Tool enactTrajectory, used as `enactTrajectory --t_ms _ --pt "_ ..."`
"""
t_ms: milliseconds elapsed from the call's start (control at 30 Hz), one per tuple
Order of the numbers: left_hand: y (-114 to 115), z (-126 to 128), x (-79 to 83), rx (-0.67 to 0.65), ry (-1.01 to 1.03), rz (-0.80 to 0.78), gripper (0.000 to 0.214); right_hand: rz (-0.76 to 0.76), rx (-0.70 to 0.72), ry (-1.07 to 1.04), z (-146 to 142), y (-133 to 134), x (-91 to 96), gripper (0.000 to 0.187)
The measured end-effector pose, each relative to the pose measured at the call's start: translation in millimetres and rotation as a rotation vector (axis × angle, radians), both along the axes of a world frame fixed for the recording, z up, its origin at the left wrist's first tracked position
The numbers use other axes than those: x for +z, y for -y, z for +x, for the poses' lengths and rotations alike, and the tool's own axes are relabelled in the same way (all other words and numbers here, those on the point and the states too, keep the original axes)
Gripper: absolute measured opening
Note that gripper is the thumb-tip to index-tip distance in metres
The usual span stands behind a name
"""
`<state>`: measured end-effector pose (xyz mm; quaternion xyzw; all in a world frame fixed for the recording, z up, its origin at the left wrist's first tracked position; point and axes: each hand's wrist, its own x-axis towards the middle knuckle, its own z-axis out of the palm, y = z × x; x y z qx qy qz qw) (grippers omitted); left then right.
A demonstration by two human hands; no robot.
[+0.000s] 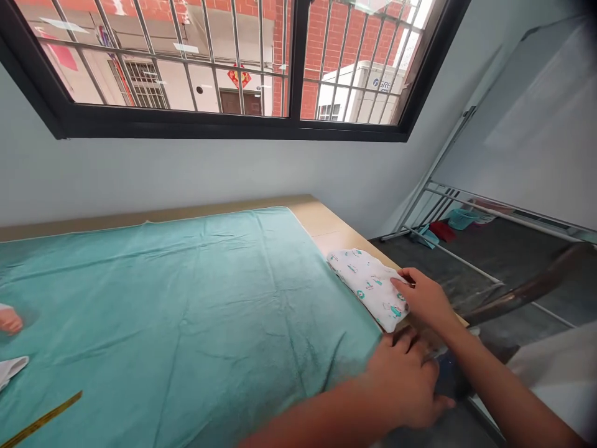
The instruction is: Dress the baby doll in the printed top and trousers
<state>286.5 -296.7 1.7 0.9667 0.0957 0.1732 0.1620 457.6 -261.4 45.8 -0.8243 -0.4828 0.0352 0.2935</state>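
A white folded cloth (368, 283) with a green and teal print lies at the right end of the table, partly over the edge of a teal sheet (209, 298). My right hand (426, 302) pinches the cloth's right edge between thumb and fingers. Just below it, my left hand (405, 376) rests at the table edge near the cloth's lower corner. Its thumb sticks out and its fingers are apart, partly bent; they hold nothing that I can see.
A yellow measuring tape (44, 423) lies at the lower left. Above it are a white cloth piece (12, 370) and a small skin-coloured limb end (10, 322), cut off by the frame. A barred window (289, 68) is ahead; a metal frame (466, 255) stands right.
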Motion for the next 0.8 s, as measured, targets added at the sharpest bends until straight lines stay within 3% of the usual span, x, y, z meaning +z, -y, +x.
enactTrajectory --t_ms 133,267,367,467,567,633,700,800 --pt "-1 5 5.3 -0.093 0.118 -0.097 0.039 0.127 0.015 -0.032 -13 4 9.8 0.034" --pt "-12 -19 25.2 -0.134 0.324 -0.290 0.028 0.192 0.116 -0.020 -19 6 16.4 0.032" --pt "-35 -46 41.7 0.074 0.465 -0.527 0.023 0.226 0.234 -0.022 -30 8 19.1 0.030" --pt "-72 -69 50.8 0.399 0.623 -0.886 0.018 0.233 0.429 0.033 -52 12 18.9 0.024" --pt "-111 -84 52.6 0.633 0.637 -1.169 0.033 0.294 0.574 0.163 -81 15 14.8 0.020" --pt "-129 -90 51.9 0.610 0.624 -1.380 0.045 0.354 0.633 0.242 -104 18 9.7 0.023" --pt "-139 -96 50.1 0.477 0.656 -1.568 0.052 0.386 0.711 0.301 -128 21 2.8 0.030" --pt "-143 -102 44.6 0.414 0.787 -1.754 0.046 0.379 0.839 0.385 -158 25 -9.8 0.040"
